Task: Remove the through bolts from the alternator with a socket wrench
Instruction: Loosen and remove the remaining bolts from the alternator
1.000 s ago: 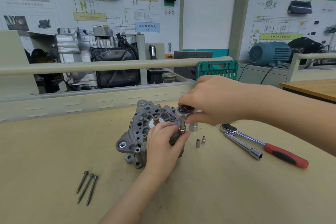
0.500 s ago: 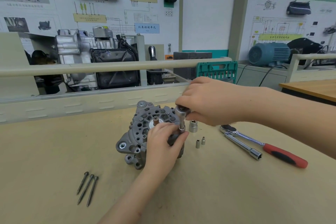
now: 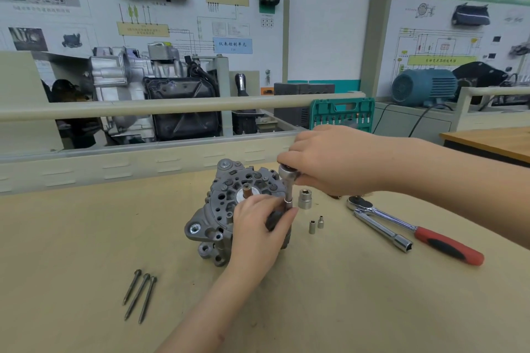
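A grey alternator (image 3: 220, 209) stands on the workbench (image 3: 86, 238), its finned end face up. My left hand (image 3: 259, 226) rests on its right side, fingers curled round the housing and touching the socket. My right hand (image 3: 332, 163) grips the head of a small socket wrench (image 3: 288, 175), whose socket stands upright on the alternator's right edge. Three long through bolts (image 3: 140, 295) lie side by side on the bench at the front left.
A loose large socket (image 3: 305, 198) and two small sockets (image 3: 316, 225) stand right of the alternator. A red-handled ratchet (image 3: 415, 231) and an extension bar (image 3: 383, 233) lie further right. A green tool case (image 3: 341, 114) stands behind the bench rail.
My right hand has shifted slightly on the wrench head, turning it a little. The left hand and the alternator have stayed in place.
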### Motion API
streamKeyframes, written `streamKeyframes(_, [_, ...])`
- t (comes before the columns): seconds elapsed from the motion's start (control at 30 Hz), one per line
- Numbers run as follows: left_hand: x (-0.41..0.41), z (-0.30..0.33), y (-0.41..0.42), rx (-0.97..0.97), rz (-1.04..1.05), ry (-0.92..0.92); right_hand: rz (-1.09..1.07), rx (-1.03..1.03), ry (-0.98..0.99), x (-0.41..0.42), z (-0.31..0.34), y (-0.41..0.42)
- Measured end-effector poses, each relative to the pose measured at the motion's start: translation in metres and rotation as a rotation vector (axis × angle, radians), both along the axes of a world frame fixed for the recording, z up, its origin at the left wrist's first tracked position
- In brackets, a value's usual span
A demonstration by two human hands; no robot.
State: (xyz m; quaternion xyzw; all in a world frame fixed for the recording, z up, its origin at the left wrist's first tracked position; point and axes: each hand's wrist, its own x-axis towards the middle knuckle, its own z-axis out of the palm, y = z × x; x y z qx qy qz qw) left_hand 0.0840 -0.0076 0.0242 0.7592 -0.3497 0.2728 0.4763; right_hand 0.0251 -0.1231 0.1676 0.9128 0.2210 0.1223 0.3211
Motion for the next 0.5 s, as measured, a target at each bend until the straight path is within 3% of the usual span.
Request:
streamKeyframes(0.27, [-0.0024, 0.0016, -0.0034, -0.063, -0.002, 0.049, -0.092, 0.027, -0.063, -0.0094, 0.0015, 0.0099])
streamKeyframes(0.5, [-0.0004, 0.0020, -0.0018, -0.009, -0.003, 0.062, -0.057, 0.070, 0.050, -0.0047, 0.0017, 0.0056])
